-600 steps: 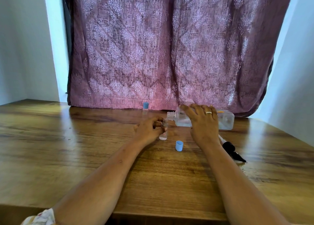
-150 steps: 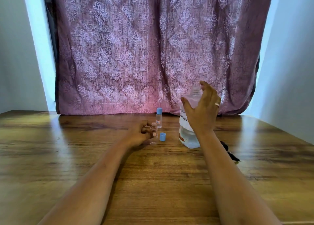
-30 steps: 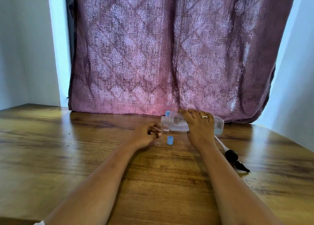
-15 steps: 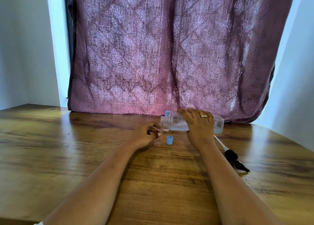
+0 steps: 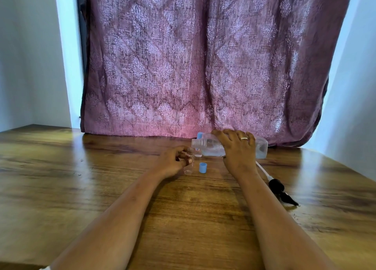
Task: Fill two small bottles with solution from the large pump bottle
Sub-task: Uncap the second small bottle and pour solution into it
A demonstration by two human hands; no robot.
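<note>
My right hand [image 5: 238, 149] is clamped over the big bottle [image 5: 232, 147], which I have tipped nearly flat, its open neck pointing left, just above and to the right of the vial's mouth. My left hand [image 5: 174, 162] pinches the open vial [image 5: 189, 163] near its top and keeps it upright on the table [image 5: 81, 178].

Five seconds ago the big bottle stood upright under my right hand, to the right of the vial. Now it lies over on its side, so I judge this to be the pour into the second vial. Over the last second nothing much has shifted: same tilt, same grip. The vial looks mostly clear, and I cannot tell whether any liquid has reached it yet. The neck is far wider than the vial's mouth, so a spill is the risk here.

Counting: one big bottle, with its pump [image 5: 278, 190] pulled out and lying on the table to the right, tube and all. Two vials: the open one in my left hand, and a capped one [image 5: 199, 145] standing just behind the big bottle's neck, partly hidden, which I take to be already filled. Two blue caps: one on that far vial, one loose cap [image 5: 203, 167] on the table just right of the open vial.
</note>
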